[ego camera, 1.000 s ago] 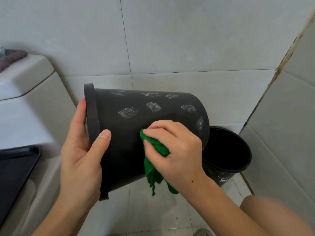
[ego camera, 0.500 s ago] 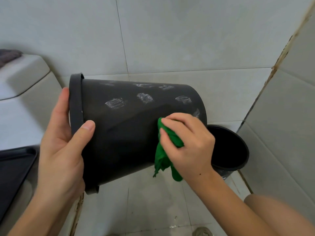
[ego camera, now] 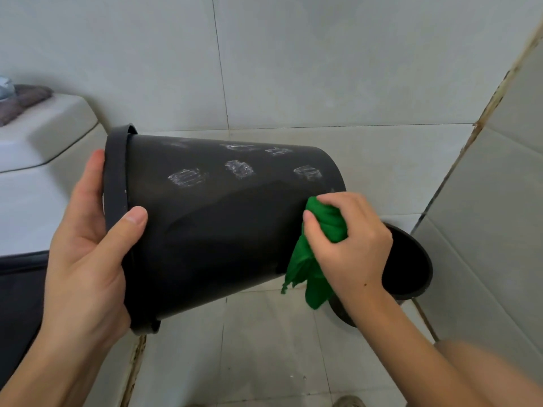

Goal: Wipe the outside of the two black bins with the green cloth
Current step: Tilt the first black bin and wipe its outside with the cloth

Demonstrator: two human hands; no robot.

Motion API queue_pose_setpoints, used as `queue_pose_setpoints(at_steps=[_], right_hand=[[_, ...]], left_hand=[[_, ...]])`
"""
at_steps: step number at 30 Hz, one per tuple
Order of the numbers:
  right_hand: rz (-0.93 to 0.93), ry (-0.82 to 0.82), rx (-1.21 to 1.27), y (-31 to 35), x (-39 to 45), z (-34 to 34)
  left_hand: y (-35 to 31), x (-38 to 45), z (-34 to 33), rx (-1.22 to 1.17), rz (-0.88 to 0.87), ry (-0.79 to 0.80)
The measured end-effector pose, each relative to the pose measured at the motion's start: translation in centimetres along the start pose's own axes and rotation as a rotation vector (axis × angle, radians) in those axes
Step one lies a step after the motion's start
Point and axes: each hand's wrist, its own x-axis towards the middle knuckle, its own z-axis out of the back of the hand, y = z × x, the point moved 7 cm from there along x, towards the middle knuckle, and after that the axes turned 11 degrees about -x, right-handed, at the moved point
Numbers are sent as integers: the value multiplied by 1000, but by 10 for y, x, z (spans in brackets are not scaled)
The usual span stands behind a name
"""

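Left hand: I see my left hand (ego camera: 88, 257) at near left gripping the rim of the bin (ego camera: 211, 224), thumb curled over the outer wall, fingers reaching behind the rim and into the mouth.
Right hand: my right hand (ego camera: 349, 245) at near right is bunched round the cloth (ego camera: 317, 251), thumb and fingers pinching it against the bin's wall close to the base.
Cloth: green, wadded at the top under my fingers, its loose tail hanging down below the hand and off the bin's lower edge.
Bin: black, held off the floor and tipped on its side, mouth to the left, base to the right; pale scuffed patches show along its upper wall.
Second bin: black, standing on the floor (ego camera: 264, 348) at right, just beyond my right hand, partly hidden by hand and wrist; I see its open mouth (ego camera: 411, 265).
Toilet: white cistern (ego camera: 44, 136) at far left, with a grey-brown rag (ego camera: 23, 101) on its lid; dark seat (ego camera: 20, 289) at near left.
Walls: pale tiles (ego camera: 293, 69) behind, a stained corner joint (ego camera: 484, 118) at far right.
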Motion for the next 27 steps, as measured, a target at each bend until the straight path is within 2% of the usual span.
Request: queue_pose_setpoints(at_steps=[4, 7, 9, 13, 18, 24, 27], right_hand=[[-187, 2, -1, -27, 16, 2], [-245, 10, -29, -38, 21, 3], [-214, 10, -24, -33, 18, 2], [-36, 70, -53, -13, 11, -1], [-240, 100, -77, -46, 34, 1], [-106, 217, -35, -22, 11, -8], [-227, 178, -43, -42, 24, -7]], left_hand=[[-7, 0, 0, -20, -19, 0], [-5, -2, 0, -14, -13, -5], [-4, -3, -1, 4, -3, -4], [-4, -3, -1, 19, 6, 23], [-10, -6, -3, 14, 5, 77], [-7, -8, -3, 65, 10, 71], [-9, -10, -9, 78, 0, 83]])
